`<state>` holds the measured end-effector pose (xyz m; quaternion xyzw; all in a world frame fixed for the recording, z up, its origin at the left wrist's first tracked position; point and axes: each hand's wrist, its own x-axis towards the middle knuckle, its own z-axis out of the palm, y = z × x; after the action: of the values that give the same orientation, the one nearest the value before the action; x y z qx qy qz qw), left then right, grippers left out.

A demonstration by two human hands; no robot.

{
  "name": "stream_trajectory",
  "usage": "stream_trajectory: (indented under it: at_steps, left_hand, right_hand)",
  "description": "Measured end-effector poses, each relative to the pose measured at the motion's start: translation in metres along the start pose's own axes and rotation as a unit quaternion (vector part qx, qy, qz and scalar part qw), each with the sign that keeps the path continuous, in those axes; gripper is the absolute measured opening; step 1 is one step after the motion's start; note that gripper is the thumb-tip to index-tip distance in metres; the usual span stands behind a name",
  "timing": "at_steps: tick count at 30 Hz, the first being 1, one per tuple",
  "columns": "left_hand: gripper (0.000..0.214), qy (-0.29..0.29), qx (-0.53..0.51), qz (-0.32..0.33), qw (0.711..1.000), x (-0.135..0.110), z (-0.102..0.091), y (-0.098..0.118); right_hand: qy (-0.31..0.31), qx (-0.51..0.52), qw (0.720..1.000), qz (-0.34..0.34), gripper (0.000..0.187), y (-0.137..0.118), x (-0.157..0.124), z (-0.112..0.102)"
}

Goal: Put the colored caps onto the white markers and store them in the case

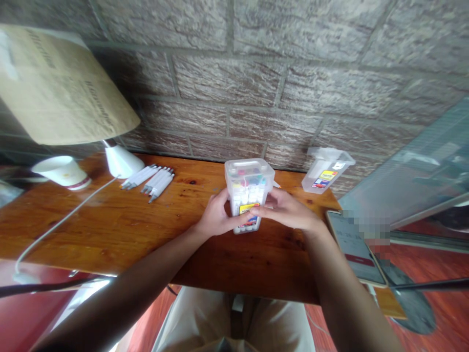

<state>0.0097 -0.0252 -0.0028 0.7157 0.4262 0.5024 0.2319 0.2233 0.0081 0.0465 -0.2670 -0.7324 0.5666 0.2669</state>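
Left grip (pixel 217 215) and right grip (pixel 290 210) clamp the marker box (pixel 250 189); loose markers (pixel 159 182) left, second box (pixel 327 168) right.

Left forearm (pixel 146 278) is extended inward from 8 o'clock, right forearm (pixel 339 269) from between 4 and 5. Left hand (pixel 215 216) and right hand (pixel 291 210) are set face to face in a closed grip, thumbs (pixel 266 213) laid inward across the front; other fingers (pixel 221 198) are mostly hidden. Legs (pixel 198 320) are seen at 6 o'clock.

Surroundings noted around you:
White cup (pixel 60 171) near lamp (pixel 69 93) at your left; tablet (pixel 351 244), right; block wall (pixel 227 73) ahead.
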Motion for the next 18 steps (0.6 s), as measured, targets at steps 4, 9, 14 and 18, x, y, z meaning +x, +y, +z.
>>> stream_trajectory:
  at_steps: [4, 9, 14, 18]
  left_hand:
    - [0.047, 0.015, 0.024, -0.003, 1.0, 0.0016, -0.0012, 0.0014]
    - [0.049, -0.011, 0.046, 0.006, 0.999, 0.0004, -0.0004, 0.0063]
    - [0.05, -0.02, 0.046, -0.001, 0.999, -0.0005, 0.0011, 0.0043]
    - [0.05, -0.024, -0.012, 0.019, 0.999, 0.0029, 0.0019, 0.0021]
  right_hand:
    - [0.065, 0.001, 0.997, -0.034, 0.05, 0.0012, 0.0027, 0.0024]
    - [0.098, 0.019, 0.992, -0.073, 0.051, -0.0017, 0.001, -0.0017]
    - [0.1, 0.014, 0.993, -0.068, 0.048, -0.0048, 0.0021, 0.0011]
    - [0.15, 0.053, 0.983, -0.094, 0.046, -0.0059, 0.0059, 0.0062]
